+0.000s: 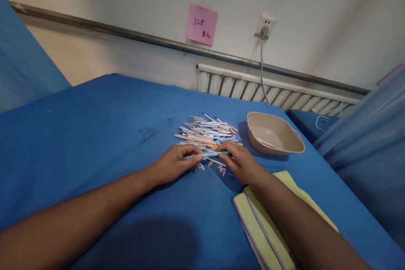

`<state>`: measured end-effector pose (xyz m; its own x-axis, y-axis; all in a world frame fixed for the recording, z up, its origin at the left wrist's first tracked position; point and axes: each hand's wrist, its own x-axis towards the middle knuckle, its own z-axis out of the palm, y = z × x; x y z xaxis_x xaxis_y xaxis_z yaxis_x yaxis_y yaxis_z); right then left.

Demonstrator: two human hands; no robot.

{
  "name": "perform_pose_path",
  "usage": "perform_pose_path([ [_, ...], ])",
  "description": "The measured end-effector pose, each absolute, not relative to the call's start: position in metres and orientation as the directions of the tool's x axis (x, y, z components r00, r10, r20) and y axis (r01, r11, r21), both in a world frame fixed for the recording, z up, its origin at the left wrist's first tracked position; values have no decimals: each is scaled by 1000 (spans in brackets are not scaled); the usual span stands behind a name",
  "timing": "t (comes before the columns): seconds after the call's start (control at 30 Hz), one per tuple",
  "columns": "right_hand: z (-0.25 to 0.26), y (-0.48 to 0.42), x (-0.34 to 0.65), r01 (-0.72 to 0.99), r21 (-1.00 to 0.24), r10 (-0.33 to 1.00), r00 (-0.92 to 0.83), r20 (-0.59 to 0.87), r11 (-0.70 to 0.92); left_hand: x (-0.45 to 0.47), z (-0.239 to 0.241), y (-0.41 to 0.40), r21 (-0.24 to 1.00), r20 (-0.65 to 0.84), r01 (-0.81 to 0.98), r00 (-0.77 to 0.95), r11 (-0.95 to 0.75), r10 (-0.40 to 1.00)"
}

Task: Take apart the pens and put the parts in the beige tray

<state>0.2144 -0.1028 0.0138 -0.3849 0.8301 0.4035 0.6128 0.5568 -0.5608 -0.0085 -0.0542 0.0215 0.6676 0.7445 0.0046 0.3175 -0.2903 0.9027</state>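
A heap of pastel pens (207,131) lies on the blue-covered table (104,135). Both my hands hold one light blue pen (206,155) level between them, just in front of the heap. My left hand (175,163) pinches its left end with fingers curled. My right hand (241,162) grips its right end. Several small loose pen caps (218,168) lie on the cloth under the pen. A beige bowl (274,134) to the right holds one pinkish pen.
A folded yellow cloth (268,223) lies under my right forearm. A white radiator (272,90) runs along the wall behind the table, with a socket and cable (264,27) above and a pink note (201,24). Blue fabric hangs at right.
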Motion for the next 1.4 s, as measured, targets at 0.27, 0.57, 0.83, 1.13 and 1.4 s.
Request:
perform_pose_path([
  [0.27,6,-103,206,633,-544,833,-379,402,550,-4,24,-60,948,35,232,608,-219,793],
  [0.57,4,-104,210,677,-482,825,-376,423,556,-3,19,-54,983,-68,183,527,-35,847],
  [0.83,2,-104,209,687,-464,818,-371,438,560,-2,19,-56,977,-184,189,548,94,816],
  [1.13,0,-103,210,675,-435,786,-379,488,596,-2,16,-55,972,-215,198,539,126,815],
  [1.4,2,-103,209,667,-449,787,-370,493,595,-1,23,-59,995,-90,81,513,56,854],
])
